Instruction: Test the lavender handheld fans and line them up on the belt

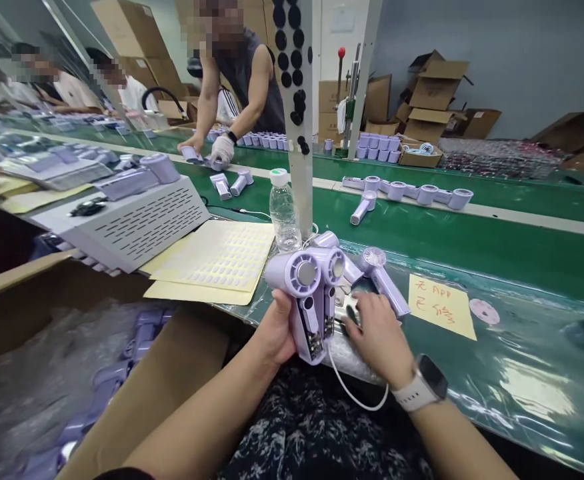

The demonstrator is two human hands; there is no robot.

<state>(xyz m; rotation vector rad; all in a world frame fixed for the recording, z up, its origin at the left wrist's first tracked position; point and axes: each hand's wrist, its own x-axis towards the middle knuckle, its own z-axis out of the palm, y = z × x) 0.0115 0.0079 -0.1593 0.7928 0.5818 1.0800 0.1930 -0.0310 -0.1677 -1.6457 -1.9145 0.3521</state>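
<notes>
My left hand (278,328) is closed around a lilac handheld fan (302,273), held upright above the bench edge, its handle uncovered with a circuit board showing. A second lilac handheld fan (333,265), also with an exposed board, stands tight against it. From their lower end a white cable (355,400) loops down and across to the right. My right hand (383,337) is just right of the fans, low over the bench, fingers curled around a small dark item that I cannot make out. Beyond it lies another lilac fan (391,290) in clear wrap.
A water bottle (285,213) stands by a white post (301,167). Left are sticker sheets (217,257), a slotted grey metal box (147,223) and a carton (172,380) with lilac parts. A handwritten yellow note (442,307) lies right. Across the green belt (522,227), a co-worker (242,87) handles fans.
</notes>
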